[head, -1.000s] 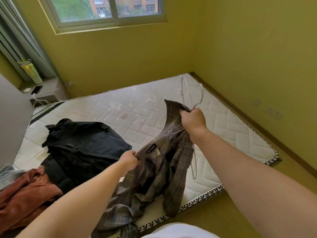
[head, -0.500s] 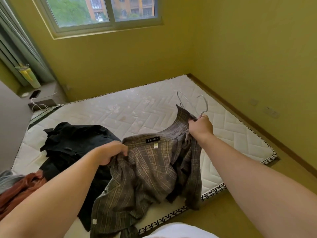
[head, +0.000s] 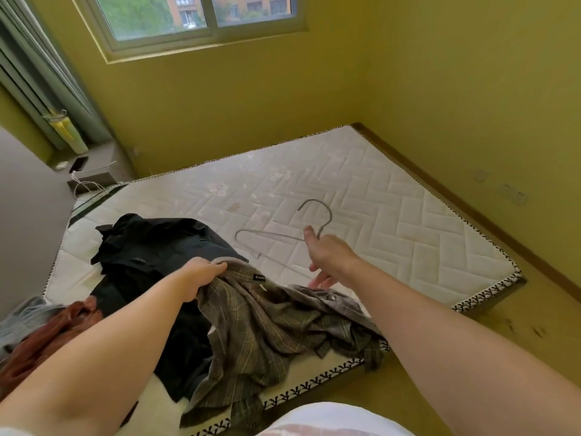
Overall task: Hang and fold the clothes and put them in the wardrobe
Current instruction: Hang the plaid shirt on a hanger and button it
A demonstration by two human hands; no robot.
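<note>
A brown plaid shirt lies crumpled on the near edge of the white mattress, with its collar raised. My left hand grips that collar beside the label. A thin metal wire hanger lies over the mattress just beyond my right hand, its hook pointing away. The right hand's thumb and fingers are spread, and the hanger's neck runs behind the thumb. I cannot tell whether hand and hanger touch.
A dark jacket is heaped on the mattress left of the shirt, with a rust-coloured garment and a grey one further left. A low ledge with a phone, cable and bottle stands under the window. Yellow walls close off the far and right sides.
My right hand has let go of the shirt's collar and opened. The shirt has dropped onto the mattress, and the hanger has come down with it. My left hand still holds the collar.
</note>
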